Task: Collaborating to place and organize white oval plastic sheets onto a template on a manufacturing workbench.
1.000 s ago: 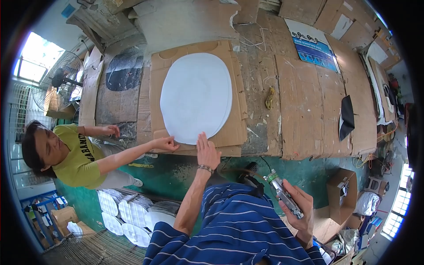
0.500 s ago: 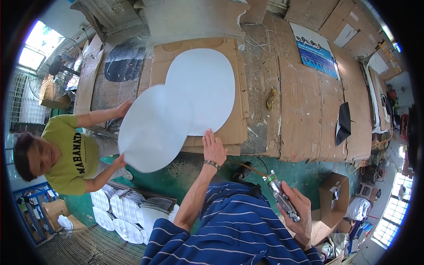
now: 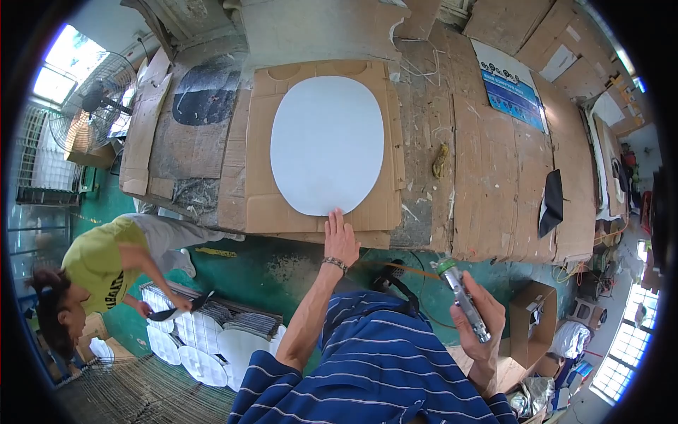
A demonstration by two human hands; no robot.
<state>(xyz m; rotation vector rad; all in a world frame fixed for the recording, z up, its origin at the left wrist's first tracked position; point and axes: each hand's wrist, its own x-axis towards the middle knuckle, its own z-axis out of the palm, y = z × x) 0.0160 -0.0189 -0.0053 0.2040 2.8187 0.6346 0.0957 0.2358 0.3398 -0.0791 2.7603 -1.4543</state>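
A white oval board (image 3: 327, 141) lies flat on a piece of brown cardboard (image 3: 258, 191) on the worktable. My left hand (image 3: 342, 242) rests at the board's near edge, its fingers stretched out and their tips touching the rim. In my right hand (image 3: 482, 321) is a metal spray gun (image 3: 462, 300) with a green collar, held to the right in front of my body, away from the table. My fingers wrap round its body, so part of it is hidden.
At lower left a co-worker (image 3: 116, 258) in a yellow-green shirt bends over stacked white oval boards (image 3: 201, 367), holding a dark, curved, thin piece (image 3: 182, 307). A folded black sheet (image 3: 551, 203) lies on the table's right. An open cardboard box (image 3: 533, 318) stands on the floor at right.
The co-worker's white oval board is gone from over the table, and the co-worker has turned down toward the stacks. My left hand stays at the board's edge; the spray gun has shifted slightly right.
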